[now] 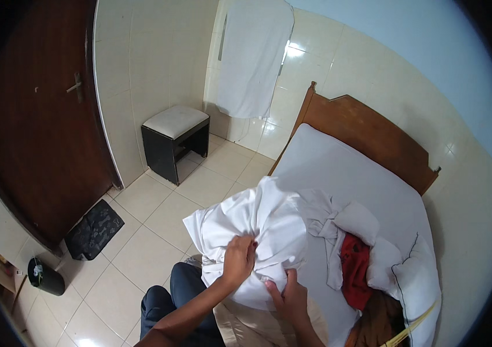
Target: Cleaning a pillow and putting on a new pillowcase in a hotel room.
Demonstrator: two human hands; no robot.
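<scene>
A bulky bundle of white fabric (224,221) rests before me by the bed's near side, its cloth drawn into folds that meet in the middle. My left hand (239,258) is closed on those gathered folds. Lower and to the right, my right hand (289,297) pinches the same fabric between thumb and fingers. Whether anything is inside the bundle cannot be seen. Beneath it lies beige cloth (246,325), partly covered by the white fabric and my forearms.
The bed (337,160) with its wooden headboard (367,126) holds white pillows (356,221), red cloth (354,273) and brown cloth (374,319). A padded stool (176,121) stands by the wall. Left are a door (37,108), a dark mat (94,230) and a black bin (48,279).
</scene>
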